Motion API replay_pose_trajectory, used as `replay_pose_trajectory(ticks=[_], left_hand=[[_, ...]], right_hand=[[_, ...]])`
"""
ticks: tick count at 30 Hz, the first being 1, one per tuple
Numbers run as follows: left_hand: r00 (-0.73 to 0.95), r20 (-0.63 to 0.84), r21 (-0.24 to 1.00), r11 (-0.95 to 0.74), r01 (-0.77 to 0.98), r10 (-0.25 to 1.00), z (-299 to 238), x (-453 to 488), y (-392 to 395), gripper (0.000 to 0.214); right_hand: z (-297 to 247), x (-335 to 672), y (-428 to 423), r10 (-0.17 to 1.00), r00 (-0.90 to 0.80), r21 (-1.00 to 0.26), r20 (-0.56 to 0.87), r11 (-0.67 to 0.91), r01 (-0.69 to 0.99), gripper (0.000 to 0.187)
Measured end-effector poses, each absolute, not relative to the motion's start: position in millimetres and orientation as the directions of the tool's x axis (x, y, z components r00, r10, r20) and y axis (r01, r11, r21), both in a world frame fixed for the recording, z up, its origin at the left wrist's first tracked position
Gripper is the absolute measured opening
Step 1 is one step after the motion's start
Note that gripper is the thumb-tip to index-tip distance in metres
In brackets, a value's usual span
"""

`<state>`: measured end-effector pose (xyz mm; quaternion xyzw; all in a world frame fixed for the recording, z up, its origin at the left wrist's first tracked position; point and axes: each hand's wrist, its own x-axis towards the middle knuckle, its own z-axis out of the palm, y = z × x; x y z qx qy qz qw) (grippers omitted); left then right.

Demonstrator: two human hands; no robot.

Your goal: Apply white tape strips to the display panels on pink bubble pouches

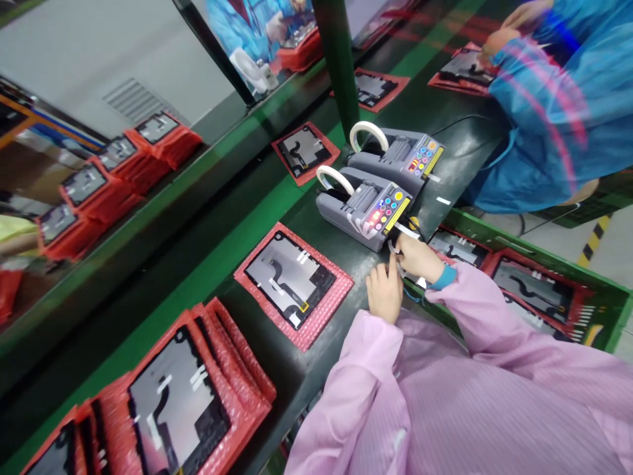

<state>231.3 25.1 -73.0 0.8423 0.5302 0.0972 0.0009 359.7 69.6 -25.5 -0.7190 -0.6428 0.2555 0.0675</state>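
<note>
Two hands meet at centre frame beside a grey dispenser [368,211]. Left of them a panel [291,280] lies on red wrap. The left hand [384,290] is loosely curled; the right hand [418,256] pinches a tape strip [406,230] at the dispenser's mouth.

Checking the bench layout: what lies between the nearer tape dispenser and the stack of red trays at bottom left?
One red-padded panel lies flat between the nearer tape dispenser and stack, head view.
</note>
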Motion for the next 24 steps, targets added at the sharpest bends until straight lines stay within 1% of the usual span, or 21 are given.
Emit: replay_pose_trajectory(ticks=[3,5,7,9,12,16,20,24], left_hand=[[0.401,0.187,0.125,-0.426,0.896,0.897,-73,231,26,0.048],[0.376,0.207,0.179,-0.412,0.893,0.903,-73,231,26,0.048],[0.360,0.219,0.231,-0.407,0.884,0.907,-74,230,26,0.047],[0.349,0.218,0.259,-0.399,0.880,0.911,-74,230,26,0.046],[0.340,0.199,0.269,-0.385,0.883,0.919,-74,230,26,0.047],[0.329,0.170,0.275,-0.366,0.889,0.929,-73,231,26,0.048],[0.325,0.148,0.288,-0.355,0.889,0.934,-72,231,26,0.050],[0.331,0.152,0.279,-0.362,0.889,0.931,-74,231,26,0.051]], right_hand=[[-18,372,77,0.946,-0.043,-0.479,-0.321,-0.123,0.869,0.021],[-17,380,79,0.930,-0.123,-0.537,-0.346,-0.089,0.839,0.018],[-17,383,78,0.915,-0.173,-0.558,-0.364,-0.066,0.827,0.019],[-18,380,76,0.914,-0.160,-0.512,-0.372,-0.059,0.857,0.020],[-19,368,76,0.921,-0.098,-0.394,-0.378,-0.064,0.917,0.021],[-18,350,78,0.921,-0.014,-0.292,-0.390,-0.109,0.950,0.029],[-17,342,76,0.917,0.068,-0.231,-0.394,-0.170,0.958,0.028],[-17,337,77,0.931,0.146,-0.210,-0.336,-0.225,0.951,0.031]])
